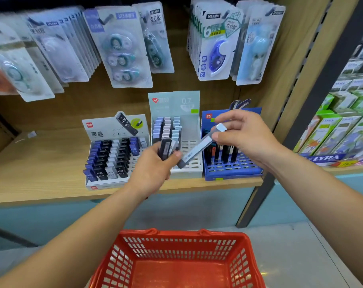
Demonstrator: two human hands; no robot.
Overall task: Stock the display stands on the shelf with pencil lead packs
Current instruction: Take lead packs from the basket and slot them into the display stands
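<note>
- The right hand [243, 135] pinches the pale upper end of a long grey lead pack [197, 148] between thumb and curled fingers.
- The pack slants down leftward, and its lower end lies against the left thumb.
- The left hand [155, 167] is curled round a small bunch of dark lead packs [166, 147].
- Both hands hover over the middle display stand [191, 172] on the shelf [41, 163], left of the blue stand [230, 172].
</note>
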